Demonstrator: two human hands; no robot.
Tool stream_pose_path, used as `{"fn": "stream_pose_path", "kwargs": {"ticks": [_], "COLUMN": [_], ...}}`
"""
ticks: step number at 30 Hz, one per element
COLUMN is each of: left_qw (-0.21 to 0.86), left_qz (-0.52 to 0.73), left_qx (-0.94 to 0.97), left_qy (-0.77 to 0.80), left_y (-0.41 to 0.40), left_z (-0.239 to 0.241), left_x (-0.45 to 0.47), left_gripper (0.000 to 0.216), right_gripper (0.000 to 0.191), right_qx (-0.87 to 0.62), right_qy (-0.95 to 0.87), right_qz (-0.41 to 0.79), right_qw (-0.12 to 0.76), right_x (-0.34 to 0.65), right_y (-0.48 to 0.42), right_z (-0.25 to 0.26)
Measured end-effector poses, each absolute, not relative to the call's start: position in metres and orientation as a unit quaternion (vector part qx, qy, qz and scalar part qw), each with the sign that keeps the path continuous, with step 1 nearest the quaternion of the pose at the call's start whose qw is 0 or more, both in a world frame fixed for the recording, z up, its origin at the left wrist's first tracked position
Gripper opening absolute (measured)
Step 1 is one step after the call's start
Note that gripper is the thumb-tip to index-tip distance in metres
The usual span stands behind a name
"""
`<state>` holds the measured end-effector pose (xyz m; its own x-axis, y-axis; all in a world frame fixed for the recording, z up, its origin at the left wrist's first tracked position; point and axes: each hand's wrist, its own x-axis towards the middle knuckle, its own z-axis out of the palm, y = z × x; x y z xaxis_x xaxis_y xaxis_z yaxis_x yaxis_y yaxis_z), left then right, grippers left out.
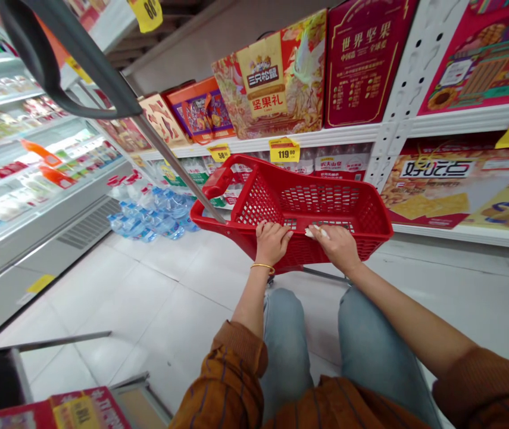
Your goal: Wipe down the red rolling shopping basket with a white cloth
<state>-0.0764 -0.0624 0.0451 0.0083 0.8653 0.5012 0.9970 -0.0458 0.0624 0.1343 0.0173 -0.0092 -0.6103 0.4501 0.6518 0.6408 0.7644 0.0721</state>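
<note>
A red plastic shopping basket with perforated walls stands in front of my knees, and a long grey pull handle rises from its left end. My left hand has its fingers curled over the near rim. A little to the right, my right hand rests on the same rim, closed around a crumpled white piece that looks like tissue. My right fingertips are partly hidden. Inside the basket, the visible part of the floor shows only its perforated red plastic.
Beyond the basket, a white shelf carries boxed nut gifts above packs of bottled water. Blue-tinted water bottles lie on the tiled floor to the left. A refrigerated case runs along the far left. A metal-framed stand with a red box is at lower left.
</note>
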Motion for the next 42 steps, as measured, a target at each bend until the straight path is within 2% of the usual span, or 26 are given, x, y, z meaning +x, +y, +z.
{"fn": "stream_pose_path", "kwargs": {"ticks": [6,11,18,25,33,42], "left_qw": [0.174,0.177,0.134,0.137,0.138,0.129], "left_qz": [-0.214,-0.229,-0.252,-0.270,-0.287,-0.285], "left_qx": [-0.679,-0.666,-0.662,-0.665,-0.669,-0.672], "left_qy": [-0.680,-0.687,-0.693,-0.682,-0.672,-0.671], "left_y": [-0.065,-0.063,-0.063,-0.064,-0.061,-0.057], "left_z": [0.051,0.038,0.025,0.025,0.023,0.022], "left_x": [-0.068,-0.035,-0.033,-0.039,-0.041,-0.050], "left_gripper": [0.026,0.036,0.031,0.027,0.025,0.026], "right_gripper": [0.032,0.032,0.031,0.032,0.033,0.034], "right_qx": [-0.348,-0.359,-0.337,-0.303,-0.297,-0.309], "right_qy": [-0.872,-0.868,-0.868,-0.881,-0.873,-0.875], "right_qz": [-0.157,-0.153,-0.156,-0.139,-0.187,-0.160], "right_qw": [0.306,0.306,0.330,0.334,0.337,0.338], "right_x": [0.122,0.116,0.116,0.122,0.134,0.160], "right_y": [0.006,-0.007,-0.015,-0.007,0.001,0.008], "right_z": [0.000,0.004,0.004,-0.001,-0.007,-0.011]}}
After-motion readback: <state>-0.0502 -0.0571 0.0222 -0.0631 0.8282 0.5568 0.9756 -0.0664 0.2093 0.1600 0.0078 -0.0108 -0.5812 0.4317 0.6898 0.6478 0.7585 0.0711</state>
